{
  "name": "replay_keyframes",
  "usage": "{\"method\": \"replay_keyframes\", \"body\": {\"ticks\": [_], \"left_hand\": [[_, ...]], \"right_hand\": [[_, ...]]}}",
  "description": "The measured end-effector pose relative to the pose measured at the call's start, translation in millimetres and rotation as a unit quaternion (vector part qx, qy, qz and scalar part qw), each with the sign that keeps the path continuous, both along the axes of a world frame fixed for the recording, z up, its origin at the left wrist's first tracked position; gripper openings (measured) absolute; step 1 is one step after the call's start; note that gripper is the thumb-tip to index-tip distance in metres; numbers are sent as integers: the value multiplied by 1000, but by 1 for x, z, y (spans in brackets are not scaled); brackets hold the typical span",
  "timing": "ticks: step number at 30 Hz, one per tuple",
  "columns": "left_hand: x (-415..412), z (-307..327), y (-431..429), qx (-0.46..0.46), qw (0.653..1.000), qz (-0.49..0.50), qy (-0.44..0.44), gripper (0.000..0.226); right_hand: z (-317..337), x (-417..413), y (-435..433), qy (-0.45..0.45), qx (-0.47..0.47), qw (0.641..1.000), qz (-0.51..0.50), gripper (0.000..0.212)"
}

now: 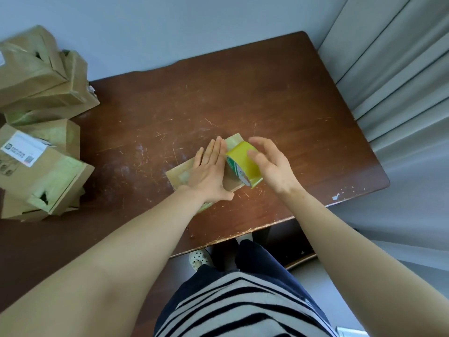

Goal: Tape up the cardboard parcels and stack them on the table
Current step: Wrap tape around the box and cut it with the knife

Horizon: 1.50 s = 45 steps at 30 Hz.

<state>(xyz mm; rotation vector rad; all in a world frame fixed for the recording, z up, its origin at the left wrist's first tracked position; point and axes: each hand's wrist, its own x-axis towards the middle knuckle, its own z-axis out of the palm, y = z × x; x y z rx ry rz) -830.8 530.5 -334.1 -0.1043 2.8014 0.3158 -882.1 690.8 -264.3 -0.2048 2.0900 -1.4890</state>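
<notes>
A small flat cardboard parcel lies near the middle of the brown table. My left hand presses flat on top of it, fingers straight. A yellow roll of tape stands on edge on the parcel's right part. My right hand curls around the roll from the right, fingers spread over it. Much of the parcel is hidden under my hand and the roll.
Several taped cardboard parcels are piled at the table's left: an upper heap and a lower group with a white label. Grey curtains hang at the right. The table's near edge runs just before my legs.
</notes>
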Motion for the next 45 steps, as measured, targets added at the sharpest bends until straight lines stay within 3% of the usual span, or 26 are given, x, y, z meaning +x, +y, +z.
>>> {"method": "replay_keyframes", "body": {"ticks": [2, 3, 5, 8, 11, 14, 18, 23, 26, 28, 34, 38, 42, 45], "left_hand": [[0, 2, 1, 15, 1000, 14, -7, 139], [0, 3, 1, 21, 1000, 20, -11, 141], [0, 4, 1, 24, 999, 21, -16, 143], [2, 3, 1, 18, 1000, 4, -13, 144], [1, 3, -2, 15, 1000, -11, -13, 140], [-1, 4, -2, -3, 999, -34, -34, 134], [-12, 16, 0, 26, 992, -24, -121, 120], [-46, 13, 27, 33, 997, 65, 30, 77], [-43, -5, 42, -22, 998, 57, 32, 79], [-44, -9, 38, -12, 998, 49, 33, 78], [-5, -3, 30, -8, 986, -152, 68, 65], [-12, 4, 19, 47, 988, -136, 48, 64], [-18, -4, 4, -38, 997, -27, 53, 63], [-9, -5, 11, -1, 996, -70, 58, 62]], "right_hand": [[4, 10, 11, 58, 2, 997, 48, 49], [4, 16, 17, 97, 19, 993, 61, 51], [-4, 29, 36, 155, 90, 982, 64, 36], [-12, 42, 50, 119, 217, 967, 57, 23], [-12, 35, 35, 108, 354, 922, 119, 23], [-15, 23, 20, 77, 411, 895, 158, 27], [-17, 14, 6, 41, 432, 887, 161, 24], [-15, 8, 1, 11, 444, 882, 157, 28], [-17, 6, 1, -4, 447, 881, 156, 30], [-18, 3, 1, -12, 443, 885, 145, 30], [-17, 6, -1, -2, 449, 880, 156, 17], [-15, 4, 0, -10, 442, 884, 155, 20], [-18, 3, 0, 10, 441, 883, 159, 25], [-19, 4, 0, 10, 440, 885, 155, 26]]}}
